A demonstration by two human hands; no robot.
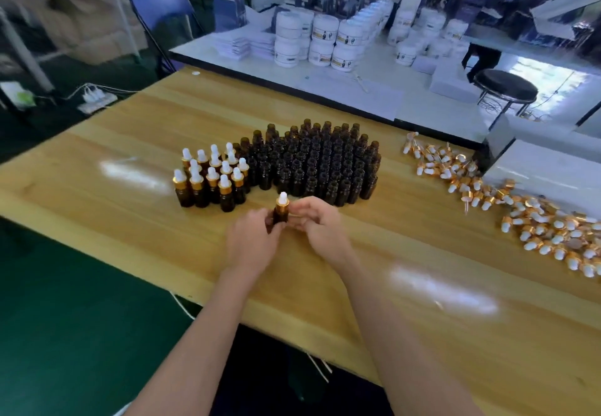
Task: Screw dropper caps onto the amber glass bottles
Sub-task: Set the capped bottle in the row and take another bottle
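Here, left hand [252, 241], right hand [320, 225], gripping bottle [280, 214]

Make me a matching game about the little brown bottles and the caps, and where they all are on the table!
Things:
1. capped bottles
2. open bottles
3. loose dropper caps
4. bottle being capped

Places:
A. right side of the table
B. between the left hand and right hand
C. big middle bunch
D. left end of the bunch

Pairs: 1-D, 2-C, 3-A, 4-B
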